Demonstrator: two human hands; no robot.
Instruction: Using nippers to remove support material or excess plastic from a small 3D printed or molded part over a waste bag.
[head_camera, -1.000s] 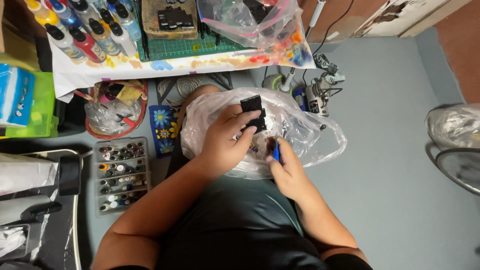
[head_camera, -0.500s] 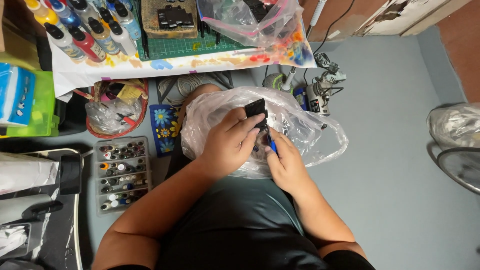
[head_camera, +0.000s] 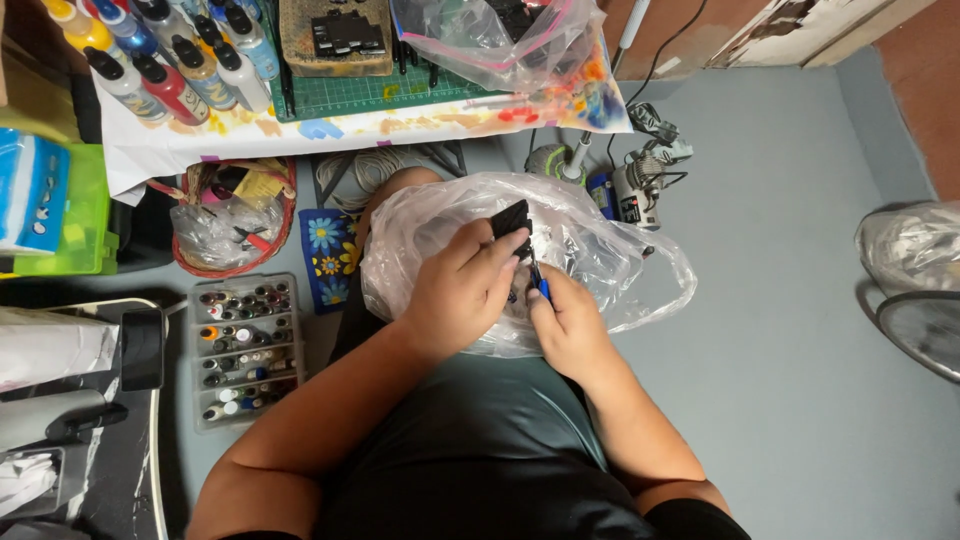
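Note:
My left hand (head_camera: 462, 290) grips a small flat black piece (head_camera: 510, 218) over a clear plastic bag (head_camera: 600, 250) spread across my lap. My right hand (head_camera: 568, 325) holds a thin blue-handled tool (head_camera: 540, 285), its tip touching the black piece's lower edge. Both hands sit close together, fingers nearly touching. The bag's contents under my hands are hidden.
A low table (head_camera: 350, 110) ahead carries paint bottles (head_camera: 170, 60), a green cutting mat and a zip bag. On the floor: a clear organiser of small pots (head_camera: 240, 345), a red basket (head_camera: 225, 225), a small rotary machine (head_camera: 635, 185), a fan (head_camera: 925, 320) at right.
The black piece has tilted and shifted slightly in my left hand. My right hand has moved the blue tool up closer against it.

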